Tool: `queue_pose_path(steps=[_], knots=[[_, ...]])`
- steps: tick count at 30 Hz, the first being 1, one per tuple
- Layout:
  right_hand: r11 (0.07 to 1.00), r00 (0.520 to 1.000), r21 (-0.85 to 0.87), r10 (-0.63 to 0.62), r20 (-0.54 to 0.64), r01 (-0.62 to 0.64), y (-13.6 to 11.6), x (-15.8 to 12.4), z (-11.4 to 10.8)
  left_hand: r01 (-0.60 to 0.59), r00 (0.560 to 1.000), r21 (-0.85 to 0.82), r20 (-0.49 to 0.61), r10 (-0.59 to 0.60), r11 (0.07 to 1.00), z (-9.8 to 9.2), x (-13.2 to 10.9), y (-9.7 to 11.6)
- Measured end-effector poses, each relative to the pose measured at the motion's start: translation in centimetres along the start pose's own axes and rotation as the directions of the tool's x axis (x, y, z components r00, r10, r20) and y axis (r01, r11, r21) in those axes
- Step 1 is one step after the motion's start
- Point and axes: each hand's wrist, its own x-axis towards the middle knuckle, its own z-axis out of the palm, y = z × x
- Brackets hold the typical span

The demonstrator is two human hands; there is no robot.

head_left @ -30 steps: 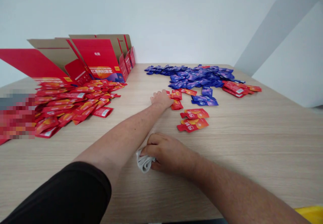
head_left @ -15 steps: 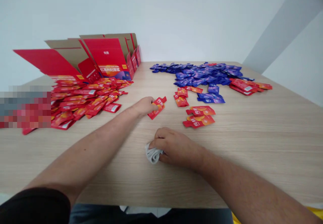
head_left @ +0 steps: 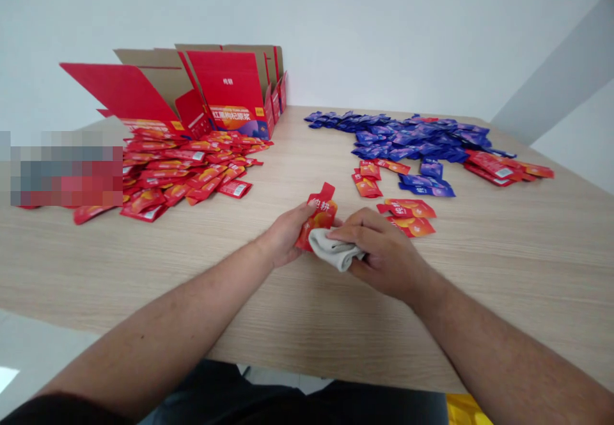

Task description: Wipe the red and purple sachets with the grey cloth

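Counter: a light wood-grain counter (head_left: 484, 265) runs across the view, its far edge meeting a white wall (head_left: 384, 22).

Cartons: flattened-open red and kraft cardboard cartons (head_left: 230, 89) stand in a row near the far left corner of the counter, with their printed red faces toward the person.

Red pile: a loose heap of red sachets (head_left: 187, 172) spreads along the left side, just in front of the cartons. Its left end is hidden by a pixelated patch.

Blue spread: a broad scatter of blue-purple sachets (head_left: 412, 140) lies along the far right edge, with a few red sachets (head_left: 494, 166) at its right end.

Near group: more red sachets (head_left: 407, 217) lie in a small group just beyond the right hand, apart from the main heap.

Left grip: the left hand (head_left: 283, 236) is clamped around the bottom of one red sachet (head_left: 320, 217), near the middle of the counter.

Right grip: the right hand (head_left: 384, 252) is closed over a crumpled grey-white cloth (head_left: 333, 250).

Sachet: it stands tilted in the left hand, spout end up, its lower part touching the cloth.
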Motion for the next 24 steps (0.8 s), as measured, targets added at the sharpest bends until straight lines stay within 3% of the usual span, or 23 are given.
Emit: queue_pose_path(steps=[3, 5, 7, 9, 11, 13, 15, 18, 20, 24], knots=[[0.976, 0.981, -0.203, 0.041, -0.192, -0.081, 0.8, 0.3, -0.4, 0.037, 0.999, 0.009, -0.002, -0.037, 0.999, 0.8, -0.1, -1.0], [0.951, 0.974, -0.283, 0.059, -0.220, -0.122, 1.1, 0.4, 0.0, 0.050, 0.999, 0.004, -0.020, -0.050, 0.999, 1.4, -0.4, -1.4], [0.947, 0.988, -0.301, 0.076, -0.136, -0.114, 0.9, 0.3, 1.0, 0.048, 0.997, -0.035, -0.059, -0.050, 0.998, 1.9, -0.7, -1.5], [0.962, 0.998, -0.267, 0.062, 0.024, -0.054, 0.0, 0.3, 1.9, 0.065, 0.993, -0.076, -0.090, -0.072, 0.995, 2.3, -1.0, -1.2], [0.978, 0.979, -0.205, 0.006, 0.202, 0.037, -0.9, 0.1, 2.5, 0.107, 0.990, -0.099, -0.077, -0.115, 0.989, 2.4, -1.2, -0.8], [0.984, 0.956, -0.159, -0.033, 0.292, 0.083, -1.4, 0.0, 2.4, 0.147, 0.988, -0.104, -0.033, -0.151, 0.984, 2.5, -1.3, -0.5], [0.982, 0.969, -0.182, 0.000, 0.245, 0.046, -1.1, -0.1, 1.9, 0.130, 0.991, -0.119, -0.021, -0.134, 0.984, 2.6, -1.2, -0.5], [0.960, 0.994, -0.263, 0.104, 0.025, -0.094, 0.4, -0.2, 0.9, 0.089, 0.995, -0.129, -0.031, -0.093, 0.988, 2.7, -0.9, -0.7], [0.953, 0.990, -0.268, 0.134, -0.052, -0.143, 1.0, -0.2, 0.9, 0.087, 0.995, -0.121, -0.029, -0.092, 0.989, 2.6, -0.8, -0.8], [0.977, 0.988, -0.209, 0.078, 0.131, -0.049, 0.1, -0.2, 2.0, 0.132, 0.988, -0.146, -0.065, -0.142, 0.980, 2.6, -1.1, -0.5]])
